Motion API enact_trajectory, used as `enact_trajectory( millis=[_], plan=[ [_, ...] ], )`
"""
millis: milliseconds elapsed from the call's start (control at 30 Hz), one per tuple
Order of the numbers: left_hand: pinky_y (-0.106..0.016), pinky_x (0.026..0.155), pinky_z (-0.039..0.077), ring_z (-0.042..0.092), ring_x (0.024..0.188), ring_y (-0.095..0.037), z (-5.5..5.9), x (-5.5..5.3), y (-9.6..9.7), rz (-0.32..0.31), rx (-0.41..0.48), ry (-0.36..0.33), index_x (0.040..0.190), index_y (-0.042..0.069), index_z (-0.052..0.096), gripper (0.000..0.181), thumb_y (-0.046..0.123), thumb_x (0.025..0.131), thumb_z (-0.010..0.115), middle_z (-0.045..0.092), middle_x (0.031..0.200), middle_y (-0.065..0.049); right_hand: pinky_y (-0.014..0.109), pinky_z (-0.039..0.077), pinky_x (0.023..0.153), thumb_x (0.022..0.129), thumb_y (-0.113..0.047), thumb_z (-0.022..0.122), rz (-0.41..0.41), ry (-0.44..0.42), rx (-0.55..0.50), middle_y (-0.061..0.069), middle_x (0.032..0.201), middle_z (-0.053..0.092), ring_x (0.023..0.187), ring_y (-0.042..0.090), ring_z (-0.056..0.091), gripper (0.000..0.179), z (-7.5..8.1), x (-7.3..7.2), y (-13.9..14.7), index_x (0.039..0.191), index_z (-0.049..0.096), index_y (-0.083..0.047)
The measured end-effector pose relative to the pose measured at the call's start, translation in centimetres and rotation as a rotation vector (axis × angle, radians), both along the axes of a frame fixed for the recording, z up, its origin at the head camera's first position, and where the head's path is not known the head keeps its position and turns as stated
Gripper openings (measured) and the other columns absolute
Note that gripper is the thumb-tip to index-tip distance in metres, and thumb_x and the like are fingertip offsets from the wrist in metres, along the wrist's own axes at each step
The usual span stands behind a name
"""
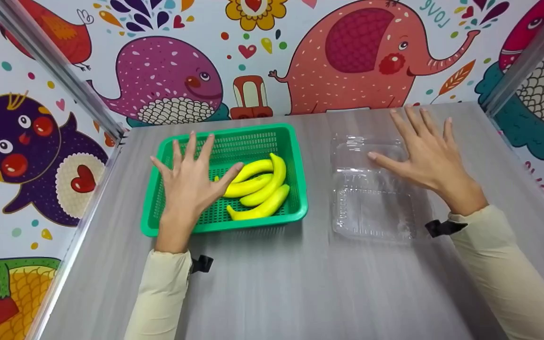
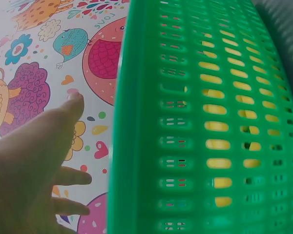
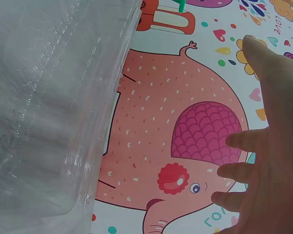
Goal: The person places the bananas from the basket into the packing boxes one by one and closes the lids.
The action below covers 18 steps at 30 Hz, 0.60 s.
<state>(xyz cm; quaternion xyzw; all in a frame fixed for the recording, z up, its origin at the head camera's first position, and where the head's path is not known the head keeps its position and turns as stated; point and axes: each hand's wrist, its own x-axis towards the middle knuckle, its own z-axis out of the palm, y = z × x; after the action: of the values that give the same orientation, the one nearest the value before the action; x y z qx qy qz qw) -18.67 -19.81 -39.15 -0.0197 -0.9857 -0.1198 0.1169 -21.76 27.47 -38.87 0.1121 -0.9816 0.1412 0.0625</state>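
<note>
on the grey table, a green basket holds bananas.

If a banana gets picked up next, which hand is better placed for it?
Left, most likely: the left hand is spread open over the green basket, its thumb close to the bananas in the head view. The right hand is over by the clear container, farther off.
</note>
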Motion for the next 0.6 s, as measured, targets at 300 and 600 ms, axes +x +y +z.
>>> enact_trajectory(
  millis=[300, 600],
  plan=[
    [-0.089, 0.12, 0.003, 0.034, 0.16, -0.051, -0.6, 0.9, -1.6, 0.005, 0.009, 0.091, 0.165, 0.021, 0.048, 0.088, 0.078, 0.098, 0.052, 0.037, 0.175, -0.019, 0.08, 0.023, 0.123, 0.093, -0.07, 0.066, 0.046, 0.074, -0.03, 0.011, 0.18, 0.029, 0.166, 0.042, 0.025, 0.096, 0.2, 0.6, -1.2, 0.172, 0.032, -0.029],
    [-0.079, 0.127, 0.012, 0.039, 0.158, -0.047, -1.0, 1.9, -3.1, 0.019, 0.047, 0.149, 0.162, 0.017, 0.053, 0.081, 0.071, 0.101, 0.056, 0.041, 0.173, -0.018, 0.078, 0.032, 0.119, 0.093, -0.06, 0.073, 0.114, 0.173, -0.058, 0.011, 0.172, 0.044, 0.159, 0.04, 0.038, 0.087, 0.0, 1.2, -3.0, 0.168, 0.043, -0.028]
  ],
)
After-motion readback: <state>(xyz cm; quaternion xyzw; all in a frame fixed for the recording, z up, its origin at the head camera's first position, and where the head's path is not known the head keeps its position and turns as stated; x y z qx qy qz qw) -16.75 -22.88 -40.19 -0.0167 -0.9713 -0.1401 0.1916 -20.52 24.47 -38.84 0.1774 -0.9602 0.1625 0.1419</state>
